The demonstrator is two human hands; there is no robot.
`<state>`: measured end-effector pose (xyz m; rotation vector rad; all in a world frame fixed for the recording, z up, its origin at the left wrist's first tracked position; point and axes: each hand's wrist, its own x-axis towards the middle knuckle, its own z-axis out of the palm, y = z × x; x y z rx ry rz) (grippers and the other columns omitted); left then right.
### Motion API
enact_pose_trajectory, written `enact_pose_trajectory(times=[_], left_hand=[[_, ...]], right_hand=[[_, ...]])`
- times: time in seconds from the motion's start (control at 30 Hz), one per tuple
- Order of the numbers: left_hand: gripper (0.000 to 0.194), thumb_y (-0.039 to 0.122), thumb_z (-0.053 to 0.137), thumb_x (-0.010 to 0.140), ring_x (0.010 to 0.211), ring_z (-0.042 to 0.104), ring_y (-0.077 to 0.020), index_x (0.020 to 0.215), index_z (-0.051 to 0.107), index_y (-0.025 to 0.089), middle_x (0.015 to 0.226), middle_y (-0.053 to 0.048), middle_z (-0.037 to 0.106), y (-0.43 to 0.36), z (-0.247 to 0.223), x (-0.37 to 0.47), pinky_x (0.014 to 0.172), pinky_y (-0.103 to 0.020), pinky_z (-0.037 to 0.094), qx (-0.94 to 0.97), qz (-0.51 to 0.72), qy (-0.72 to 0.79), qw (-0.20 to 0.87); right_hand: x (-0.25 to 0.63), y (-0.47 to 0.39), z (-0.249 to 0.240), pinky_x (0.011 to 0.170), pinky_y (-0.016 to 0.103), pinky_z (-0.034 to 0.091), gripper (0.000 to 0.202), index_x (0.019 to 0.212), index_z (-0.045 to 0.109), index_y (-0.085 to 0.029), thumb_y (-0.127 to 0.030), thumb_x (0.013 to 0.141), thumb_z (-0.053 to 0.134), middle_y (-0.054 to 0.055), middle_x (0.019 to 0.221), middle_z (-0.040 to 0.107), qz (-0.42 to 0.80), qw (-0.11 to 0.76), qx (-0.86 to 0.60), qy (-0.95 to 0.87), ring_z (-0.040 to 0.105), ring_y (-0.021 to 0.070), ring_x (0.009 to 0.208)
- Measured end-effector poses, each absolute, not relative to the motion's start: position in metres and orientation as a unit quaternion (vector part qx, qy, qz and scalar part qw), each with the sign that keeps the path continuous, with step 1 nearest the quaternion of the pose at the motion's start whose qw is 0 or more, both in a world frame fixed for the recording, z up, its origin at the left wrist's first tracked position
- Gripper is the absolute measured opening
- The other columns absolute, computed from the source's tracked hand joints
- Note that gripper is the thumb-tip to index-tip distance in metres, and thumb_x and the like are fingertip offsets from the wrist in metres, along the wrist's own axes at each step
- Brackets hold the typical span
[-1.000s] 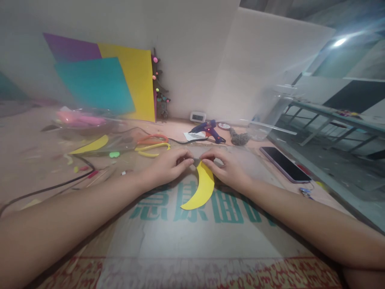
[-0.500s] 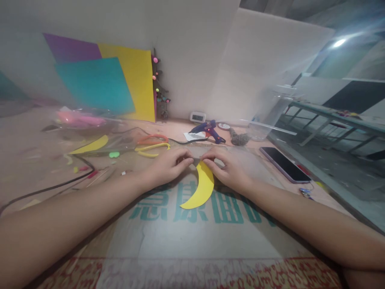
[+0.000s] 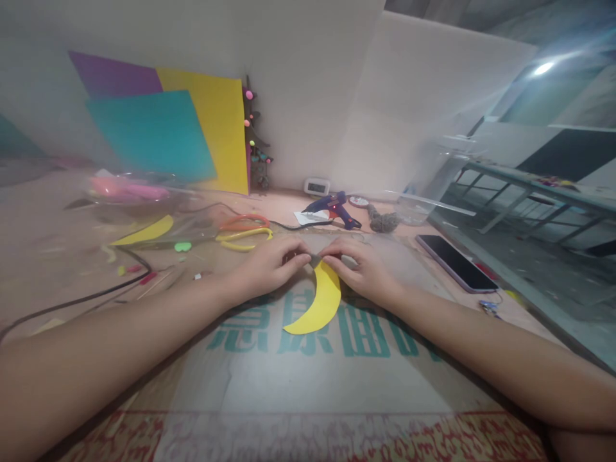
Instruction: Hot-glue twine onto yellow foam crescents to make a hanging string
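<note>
A yellow crescent-shaped cutout (image 3: 323,305) lies in front of me, its upper tip between my hands and its lower tip pointing left. My right hand (image 3: 359,263) is closed, thumb and fingers pinched at that upper tip. My left hand (image 3: 276,263) is closed too, its fingertips pinching the end of a small grey-brown piece (image 3: 315,260) that meets the tip; whether this is twine or something else I cannot make out. Behind the hands rests a blue glue gun (image 3: 332,206) on a white card, beside a bundle of grey twine (image 3: 382,219).
Scissors (image 3: 245,240) with yellow and orange handles lie left, near another yellow cutout (image 3: 147,231) and scattered scraps. A phone (image 3: 455,263) lies right. Coloured sheets (image 3: 154,138) lean on the wall, and a small digital clock (image 3: 316,187) stands behind the glue gun.
The crescent has turned slightly, its lower tip shifting left and its upper end down a little. More of the grey-brown piece shows between my fingertips. Both hands stay nearly in place.
</note>
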<state>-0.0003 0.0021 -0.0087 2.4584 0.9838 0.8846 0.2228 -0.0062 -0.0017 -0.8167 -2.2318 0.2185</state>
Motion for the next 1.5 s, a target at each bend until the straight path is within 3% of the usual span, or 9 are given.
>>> enact_pose_trajectory(times=[0.33, 0.5, 0.7, 0.9, 1.03, 1.1, 1.2, 1.3, 1.5], left_hand=[[0.024, 0.032, 0.045, 0.093, 0.078, 0.058, -0.0166, 0.093, 0.063, 0.017, 0.089, -0.004, 0.067, 0.002, -0.009, 0.0, 0.068, -0.027, 0.04, 0.864, 0.318, 0.352, 0.17], [0.025, 0.035, 0.045, 0.093, 0.071, 0.055, -0.0159, 0.088, 0.061, 0.016, 0.079, -0.002, 0.063, 0.0, -0.006, 0.0, 0.062, -0.027, 0.037, 0.834, 0.345, 0.396, 0.171], [0.024, 0.035, 0.046, 0.093, 0.071, 0.054, -0.0154, 0.086, 0.059, 0.016, 0.078, -0.001, 0.061, -0.002, -0.001, 0.001, 0.064, -0.028, 0.038, 0.813, 0.38, 0.401, 0.185], [0.022, 0.034, 0.048, 0.093, 0.072, 0.055, -0.0146, 0.092, 0.06, 0.016, 0.079, 0.0, 0.061, -0.006, 0.001, 0.001, 0.065, -0.026, 0.04, 0.798, 0.415, 0.396, 0.185], [0.021, 0.034, 0.048, 0.093, 0.073, 0.054, -0.0141, 0.094, 0.059, 0.016, 0.081, -0.001, 0.06, -0.007, 0.001, 0.001, 0.065, -0.025, 0.041, 0.788, 0.44, 0.395, 0.171], [0.02, 0.034, 0.049, 0.093, 0.076, 0.055, -0.0143, 0.097, 0.057, 0.017, 0.085, -0.002, 0.06, -0.007, 0.001, 0.001, 0.068, -0.025, 0.043, 0.779, 0.462, 0.391, 0.165], [0.023, 0.036, 0.053, 0.09, 0.081, 0.055, -0.0147, 0.102, 0.052, 0.016, 0.09, -0.003, 0.056, -0.006, 0.0, 0.002, 0.073, -0.026, 0.045, 0.743, 0.514, 0.4, 0.154], [0.025, 0.042, 0.049, 0.092, 0.077, 0.053, -0.0149, 0.089, 0.051, 0.018, 0.082, -0.001, 0.054, -0.007, 0.0, 0.0, 0.069, -0.026, 0.043, 0.744, 0.499, 0.406, 0.18], [0.044, 0.05, 0.037, 0.094, 0.065, 0.053, -0.0155, 0.071, 0.054, 0.017, 0.066, -0.001, 0.054, -0.006, -0.002, -0.004, 0.062, -0.026, 0.041, 0.775, 0.439, 0.383, 0.245]], right_hand=[[0.222, -0.005, -0.003, 0.075, 0.03, 0.048, 0.014, 0.091, 0.066, -0.017, -0.024, 0.092, 0.054, 0.004, 0.083, 0.067, 0.09, 0.348, -0.317, -0.877, 0.062, 0.0163, 0.08], [0.222, -0.007, -0.003, 0.074, 0.029, 0.05, 0.013, 0.099, 0.057, -0.018, -0.027, 0.09, 0.055, 0.004, 0.088, 0.065, 0.127, 0.38, -0.371, -0.838, 0.061, 0.0163, 0.08], [0.221, -0.007, -0.002, 0.065, 0.027, 0.046, 0.017, 0.081, 0.058, -0.018, -0.032, 0.089, 0.053, 0.001, 0.075, 0.063, 0.144, 0.35, -0.406, -0.832, 0.058, 0.0156, 0.069], [0.222, -0.007, 0.0, 0.06, 0.024, 0.043, 0.016, 0.085, 0.059, -0.017, -0.032, 0.085, 0.057, 0.0, 0.073, 0.061, 0.197, 0.326, -0.397, -0.835, 0.053, 0.0132, 0.064], [0.222, -0.007, 0.001, 0.055, 0.023, 0.04, 0.023, 0.069, 0.057, -0.017, -0.033, 0.085, 0.056, -0.002, 0.062, 0.053, 0.216, 0.279, -0.388, -0.851, 0.048, 0.0114, 0.058], [0.222, -0.008, 0.001, 0.057, 0.024, 0.042, 0.024, 0.068, 0.059, -0.018, -0.033, 0.087, 0.054, -0.001, 0.063, 0.058, 0.201, 0.294, -0.39, -0.849, 0.053, 0.0126, 0.061], [0.222, -0.012, 0.0, 0.069, 0.027, 0.05, 0.021, 0.083, 0.069, -0.02, -0.029, 0.088, 0.052, 0.002, 0.081, 0.071, 0.146, 0.375, -0.402, -0.823, 0.064, 0.0166, 0.076], [0.224, -0.012, 0.0, 0.077, 0.03, 0.053, 0.027, 0.101, 0.073, -0.023, -0.023, 0.09, 0.049, 0.002, 0.095, 0.075, 0.075, 0.439, -0.406, -0.798, 0.068, 0.0187, 0.089], [0.236, 0.0, 0.003, 0.076, 0.029, 0.052, 0.03, 0.107, 0.072, -0.02, -0.019, 0.092, 0.046, 0.005, 0.096, 0.075, -0.061, 0.406, -0.374, -0.832, 0.068, 0.017, 0.083]])
